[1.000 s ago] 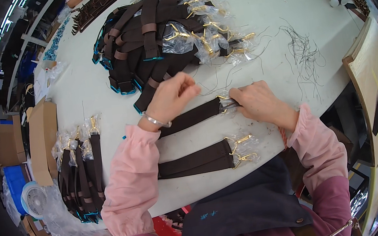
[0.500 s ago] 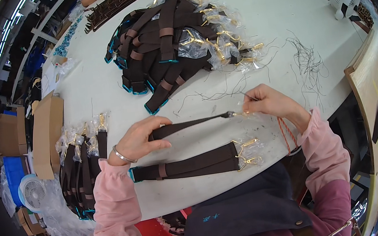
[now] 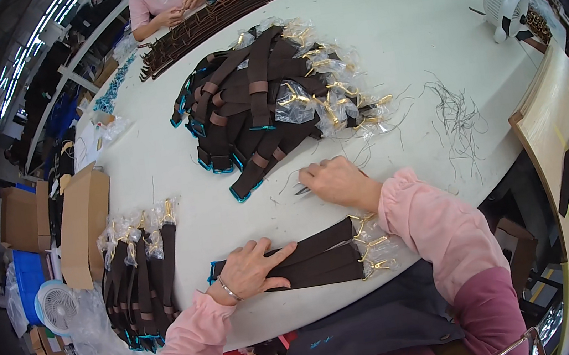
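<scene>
Fingers spread, my left hand lies flat on several dark brown webbing straps side by side on the table in front of me. Those straps have gold hooks in clear plastic at their right ends and a blue-edged buckle at the left, partly under my hand. Beyond them, my right hand is closed round what look like thread snips; only the dark pointed tip shows past the fingers. Close to that hand, a big pile of similar straps lies with loose dark threads beside it.
More straps lie in a row at the left, near an open cardboard box and a small fan. Tangled threads and a white fan are at the right. Another person sits across the table.
The strap stretched between my hands now lies with the others. My left hand has come down onto the straps, and the right has moved left, away from the hook end.
</scene>
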Tool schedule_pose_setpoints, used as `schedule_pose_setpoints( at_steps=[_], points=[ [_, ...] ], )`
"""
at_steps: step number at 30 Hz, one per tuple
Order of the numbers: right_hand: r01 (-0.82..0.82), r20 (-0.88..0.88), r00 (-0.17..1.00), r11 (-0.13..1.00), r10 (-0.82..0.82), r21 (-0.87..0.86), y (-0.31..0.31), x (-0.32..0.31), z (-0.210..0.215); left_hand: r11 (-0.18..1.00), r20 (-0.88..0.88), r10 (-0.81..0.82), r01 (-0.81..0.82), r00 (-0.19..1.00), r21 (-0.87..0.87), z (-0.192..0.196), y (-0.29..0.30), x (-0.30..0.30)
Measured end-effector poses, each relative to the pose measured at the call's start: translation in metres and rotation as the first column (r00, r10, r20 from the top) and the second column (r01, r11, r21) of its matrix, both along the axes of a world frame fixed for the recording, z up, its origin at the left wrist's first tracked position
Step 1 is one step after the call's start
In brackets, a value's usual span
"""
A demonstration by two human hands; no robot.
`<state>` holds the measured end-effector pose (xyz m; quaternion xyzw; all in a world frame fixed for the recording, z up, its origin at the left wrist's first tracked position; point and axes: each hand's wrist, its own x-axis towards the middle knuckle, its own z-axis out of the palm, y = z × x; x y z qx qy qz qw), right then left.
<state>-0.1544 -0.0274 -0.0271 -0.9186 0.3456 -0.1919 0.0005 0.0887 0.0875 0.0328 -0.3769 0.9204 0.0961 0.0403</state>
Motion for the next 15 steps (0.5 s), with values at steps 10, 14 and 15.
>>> schedule_pose_setpoints(
  at_steps=[10, 14, 15],
  points=[
    [0.642, -0.05, 0.76, 0.761, -0.647, -0.091, -0.007, -0.189, 0.006, 0.898, -0.276, 0.215, -0.301, 0.937, -0.322, 0.018, -0.086, -0.011],
    [0.777, 0.183, 0.61, 0.627, -0.771, 0.052, -0.012, -0.181, 0.03, 0.701, -0.468, 0.294, -0.52, 0.834, -0.488, 0.03, -0.153, -0.047],
    [0.748, 0.299, 0.596, 0.651, -0.745, 0.131, -0.011, -0.164, 0.036, 0.674, -0.484, 0.327, -0.559, 0.812, -0.482, 0.034, -0.163, -0.056]
  ],
)
